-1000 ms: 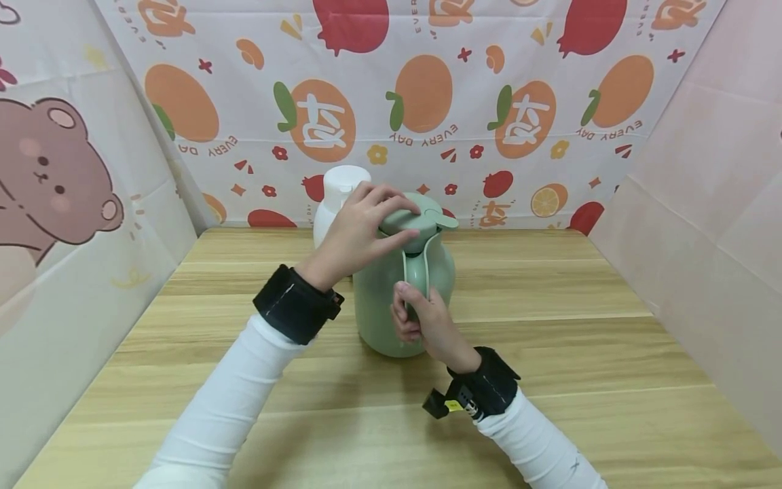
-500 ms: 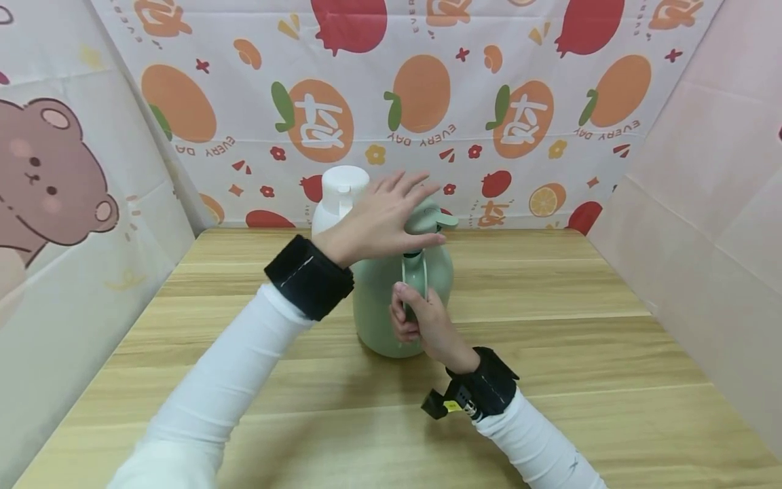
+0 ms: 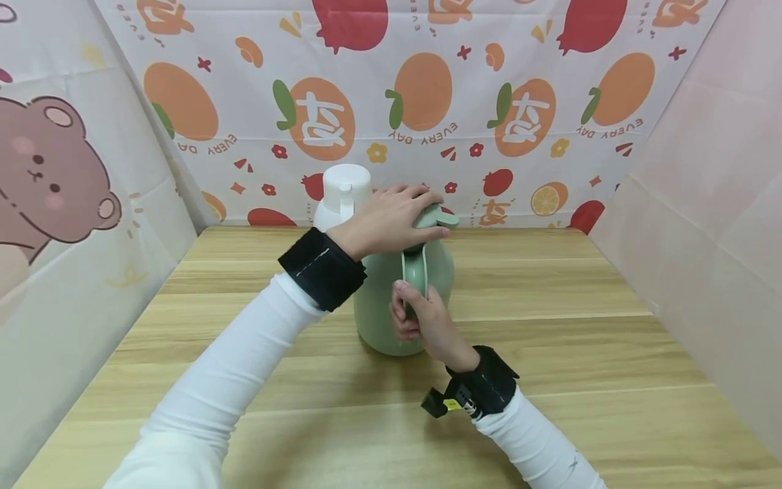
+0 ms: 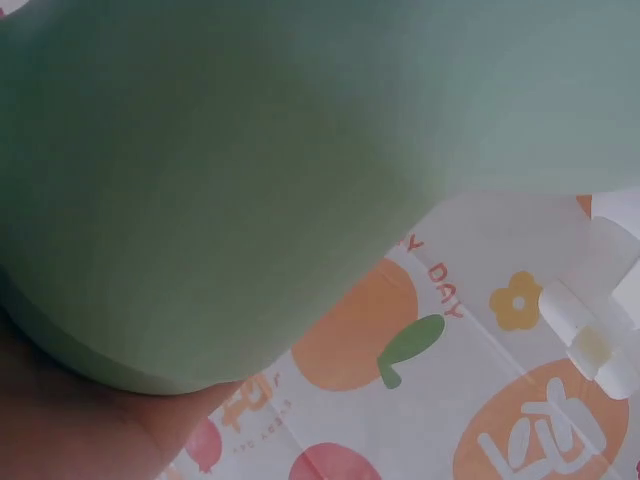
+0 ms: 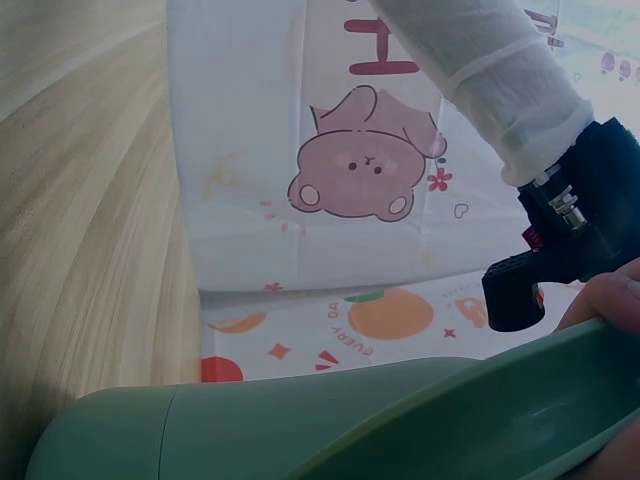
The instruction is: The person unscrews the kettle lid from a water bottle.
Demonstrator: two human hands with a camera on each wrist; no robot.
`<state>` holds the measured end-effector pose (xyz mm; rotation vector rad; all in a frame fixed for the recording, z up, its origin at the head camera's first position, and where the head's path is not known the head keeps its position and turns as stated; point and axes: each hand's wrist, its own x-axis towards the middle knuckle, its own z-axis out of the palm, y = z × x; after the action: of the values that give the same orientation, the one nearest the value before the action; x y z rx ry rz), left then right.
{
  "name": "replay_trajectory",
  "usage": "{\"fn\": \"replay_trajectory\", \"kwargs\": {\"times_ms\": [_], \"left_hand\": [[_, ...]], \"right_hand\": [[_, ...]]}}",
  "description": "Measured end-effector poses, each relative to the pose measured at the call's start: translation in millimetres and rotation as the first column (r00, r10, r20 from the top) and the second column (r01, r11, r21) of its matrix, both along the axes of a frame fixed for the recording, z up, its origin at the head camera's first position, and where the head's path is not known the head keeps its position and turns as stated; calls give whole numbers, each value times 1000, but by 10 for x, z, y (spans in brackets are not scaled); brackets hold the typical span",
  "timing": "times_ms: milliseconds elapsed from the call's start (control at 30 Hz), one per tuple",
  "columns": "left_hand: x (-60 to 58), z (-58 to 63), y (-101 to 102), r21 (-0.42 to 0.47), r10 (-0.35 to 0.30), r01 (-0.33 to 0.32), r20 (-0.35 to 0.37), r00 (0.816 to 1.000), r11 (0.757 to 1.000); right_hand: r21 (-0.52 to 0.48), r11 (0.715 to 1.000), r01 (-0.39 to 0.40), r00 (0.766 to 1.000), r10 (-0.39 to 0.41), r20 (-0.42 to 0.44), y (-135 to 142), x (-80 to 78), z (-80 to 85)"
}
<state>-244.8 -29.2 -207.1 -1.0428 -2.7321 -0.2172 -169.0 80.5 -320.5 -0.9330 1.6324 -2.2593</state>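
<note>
A light-green thermos jug [image 3: 385, 312] stands upright on the wooden table, its handle towards me. From above, my left hand [image 3: 394, 221] grips the jug's lid [image 3: 430, 216], fingers over the far side and thumb along the near side; most of the lid is hidden beneath it. Lower down, my right hand [image 3: 421, 319] holds the handle [image 3: 415, 272] with fingers curled round it. In the left wrist view the green jug body [image 4: 220, 200] fills most of the picture. The right wrist view shows the hollow handle [image 5: 500, 430] close up.
Behind the jug to the left stands a white flask [image 3: 346, 187], partly covered by my left hand. The wooden table [image 3: 550, 353] ends at a fruit-printed cloth [image 3: 421, 92] at the back. Pale cloth walls close in both sides.
My left hand was on the lid, then lifted off with fingers spread, and now sits on the lid again, turned further right. My right hand stays on the handle; the jug has not shifted.
</note>
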Motion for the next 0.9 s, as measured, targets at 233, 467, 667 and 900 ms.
{"fn": "replay_trajectory", "kwargs": {"times_ms": [233,467,667,900], "left_hand": [[-5,1,14,22,8,-7,-16,1000,1000],[0,21,16,64,5,-2,-56,998,998],[2,47,-12,154,2,6,-54,999,988],[15,60,-119,514,-18,9,13,1000,858]], "right_hand": [[8,1000,6,1000,-6,6,3,-2,10],[7,1000,-4,1000,4,1,9,-9,-6],[-7,1000,-7,1000,7,1,5,-5,0],[-13,1000,-22,999,22,-37,4,3,17]]}}
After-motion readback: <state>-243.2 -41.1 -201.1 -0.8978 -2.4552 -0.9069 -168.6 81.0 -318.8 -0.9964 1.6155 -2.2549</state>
